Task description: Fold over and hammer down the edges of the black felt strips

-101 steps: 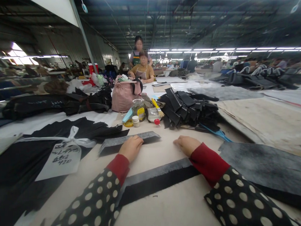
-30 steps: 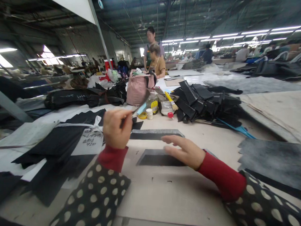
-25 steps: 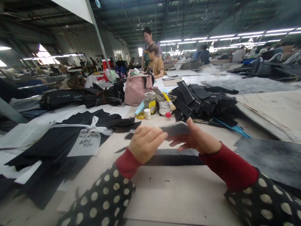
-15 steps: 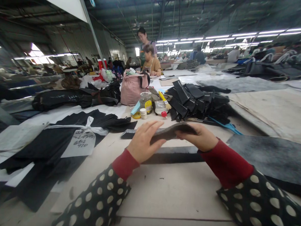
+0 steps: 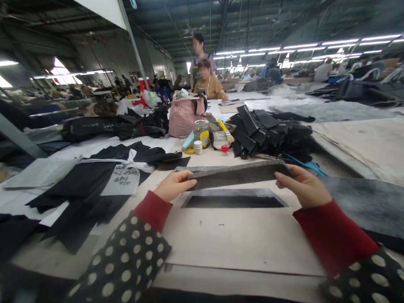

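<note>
A long dark grey strip of material (image 5: 236, 174) is held stretched level above the table. My left hand (image 5: 174, 184) pinches its left end and my right hand (image 5: 303, 186) grips its right end. Right below it a second dark strip (image 5: 233, 200) lies flat on the beige table top (image 5: 238, 241). Both my sleeves are black with white dots over red cuffs.
A tied bundle of black pieces with a handwritten paper tag (image 5: 123, 180) lies at left. Behind stand a glass jar (image 5: 201, 133), a brush (image 5: 225, 131), small bottles, a pink bag (image 5: 184, 117) and a heap of black strips (image 5: 269, 131). Grey sheet (image 5: 369, 206) at right. Two people work at the far end.
My hands picked the grey strip up from the table, held it bunched close together, and have now moved apart, drawing it out straight between them.
</note>
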`<state>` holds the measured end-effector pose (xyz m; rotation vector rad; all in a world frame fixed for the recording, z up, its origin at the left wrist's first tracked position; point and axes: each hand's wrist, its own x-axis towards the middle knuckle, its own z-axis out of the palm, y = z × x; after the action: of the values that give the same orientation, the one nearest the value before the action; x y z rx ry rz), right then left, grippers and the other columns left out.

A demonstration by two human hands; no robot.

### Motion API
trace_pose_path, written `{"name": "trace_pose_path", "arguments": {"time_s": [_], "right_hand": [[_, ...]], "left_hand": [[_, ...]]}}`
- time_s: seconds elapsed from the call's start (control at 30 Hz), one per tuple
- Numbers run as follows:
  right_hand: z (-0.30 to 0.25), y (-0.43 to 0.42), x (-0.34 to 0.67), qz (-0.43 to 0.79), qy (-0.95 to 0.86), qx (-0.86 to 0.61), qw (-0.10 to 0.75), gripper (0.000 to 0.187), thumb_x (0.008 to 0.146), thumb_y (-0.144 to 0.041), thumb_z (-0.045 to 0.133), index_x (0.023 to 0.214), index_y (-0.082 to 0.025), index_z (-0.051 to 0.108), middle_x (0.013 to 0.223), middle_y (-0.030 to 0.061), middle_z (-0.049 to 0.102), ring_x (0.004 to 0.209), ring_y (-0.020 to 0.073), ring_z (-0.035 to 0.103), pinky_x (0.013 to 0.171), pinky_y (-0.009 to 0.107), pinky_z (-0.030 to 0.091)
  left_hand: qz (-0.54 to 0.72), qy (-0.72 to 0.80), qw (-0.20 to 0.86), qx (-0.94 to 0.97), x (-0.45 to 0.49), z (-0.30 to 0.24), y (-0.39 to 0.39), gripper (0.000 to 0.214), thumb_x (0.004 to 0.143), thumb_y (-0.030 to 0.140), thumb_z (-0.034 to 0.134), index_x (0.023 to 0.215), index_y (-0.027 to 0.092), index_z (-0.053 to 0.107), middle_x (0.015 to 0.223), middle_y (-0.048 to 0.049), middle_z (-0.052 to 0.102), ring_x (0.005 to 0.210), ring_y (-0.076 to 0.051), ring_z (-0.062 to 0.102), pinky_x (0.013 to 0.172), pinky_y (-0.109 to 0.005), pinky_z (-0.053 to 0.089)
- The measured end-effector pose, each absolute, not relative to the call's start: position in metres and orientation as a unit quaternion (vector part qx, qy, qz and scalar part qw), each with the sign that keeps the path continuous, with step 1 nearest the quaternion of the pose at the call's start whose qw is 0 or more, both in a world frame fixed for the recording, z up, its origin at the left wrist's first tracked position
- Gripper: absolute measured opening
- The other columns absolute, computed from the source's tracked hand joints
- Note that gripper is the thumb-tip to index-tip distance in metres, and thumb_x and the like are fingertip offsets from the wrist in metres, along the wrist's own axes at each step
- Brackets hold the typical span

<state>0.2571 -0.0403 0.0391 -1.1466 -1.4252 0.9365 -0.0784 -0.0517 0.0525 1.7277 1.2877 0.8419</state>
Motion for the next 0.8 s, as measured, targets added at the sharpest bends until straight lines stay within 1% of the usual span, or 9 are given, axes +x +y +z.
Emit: {"name": "trace_pose_path", "arguments": {"time_s": [0.1,0.2,0.33,0.5,0.6,0.7,0.8], "right_hand": [[0.032,-0.046,0.263,0.416,-0.592,-0.508,0.467,0.039,0.058,-0.047,0.066,0.082,-0.017,0.058,0.062,-0.0005,0.056,0.054,0.0099,0.050,0.051,0.022,0.043],[0.027,-0.050,0.264,0.419,-0.596,-0.544,0.417,0.042,0.059,-0.055,0.060,0.074,-0.016,0.059,0.059,0.0002,0.056,0.053,0.0102,0.049,0.052,0.023,0.042],[0.023,-0.053,0.266,0.387,-0.631,-0.561,0.371,0.045,0.057,-0.061,0.056,0.064,-0.016,0.056,0.057,-0.0001,0.053,0.055,0.0111,0.049,0.054,0.024,0.041],[0.013,-0.050,0.276,0.278,-0.695,-0.593,0.298,0.041,0.065,-0.058,0.048,0.066,-0.017,0.055,0.060,0.0010,0.055,0.058,0.0141,0.050,0.054,0.026,0.039],[0.008,-0.049,0.280,0.223,-0.713,-0.614,0.254,0.038,0.068,-0.055,0.045,0.068,-0.018,0.056,0.062,0.0014,0.058,0.059,0.0158,0.052,0.054,0.027,0.039],[0.007,-0.049,0.280,0.191,-0.720,-0.624,0.236,0.036,0.068,-0.053,0.045,0.067,-0.019,0.057,0.059,0.0010,0.058,0.057,0.0162,0.052,0.053,0.027,0.039],[0.006,-0.051,0.278,0.173,-0.719,-0.635,0.224,0.035,0.067,-0.052,0.045,0.066,-0.020,0.058,0.058,0.0007,0.058,0.055,0.0161,0.053,0.053,0.027,0.039]], "left_hand": [[0.311,0.518,0.442,0.663,-0.086,0.044,-0.060,0.023,0.069,0.035,0.054,0.075,0.013,0.054,0.065,0.0025,0.049,0.060,-0.009,0.045,0.056,-0.021,0.035],[0.292,0.525,0.456,0.656,-0.091,0.039,-0.064,0.023,0.068,0.036,0.055,0.067,0.014,0.052,0.061,0.0034,0.046,0.056,-0.008,0.042,0.055,-0.021,0.033],[0.250,0.552,0.435,0.666,-0.096,0.036,-0.066,0.025,0.066,0.039,0.056,0.062,0.015,0.050,0.055,0.0046,0.043,0.051,-0.008,0.040,0.052,-0.021,0.031],[0.217,0.585,0.372,0.687,-0.097,0.033,-0.066,0.028,0.064,0.041,0.057,0.060,0.014,0.053,0.057,0.0026,0.049,0.055,-0.009,0.043,0.054,-0.021,0.033],[0.200,0.603,0.349,0.689,-0.096,0.031,-0.066,0.029,0.063,0.043,0.057,0.060,0.014,0.054,0.054,0.0030,0.049,0.051,-0.009,0.041,0.049,-0.021,0.031],[0.195,0.614,0.346,0.682,-0.093,0.029,-0.067,0.030,0.063,0.044,0.056,0.060,0.014,0.054,0.052,0.0034,0.049,0.047,-0.008,0.040,0.045,-0.020,0.029],[0.197,0.622,0.336,0.679,-0.091,0.026,-0.067,0.030,0.063,0.044,0.055,0.059,0.014,0.054,0.051,0.0032,0.050,0.046,-0.008,0.040,0.044,-0.020,0.029]]}}
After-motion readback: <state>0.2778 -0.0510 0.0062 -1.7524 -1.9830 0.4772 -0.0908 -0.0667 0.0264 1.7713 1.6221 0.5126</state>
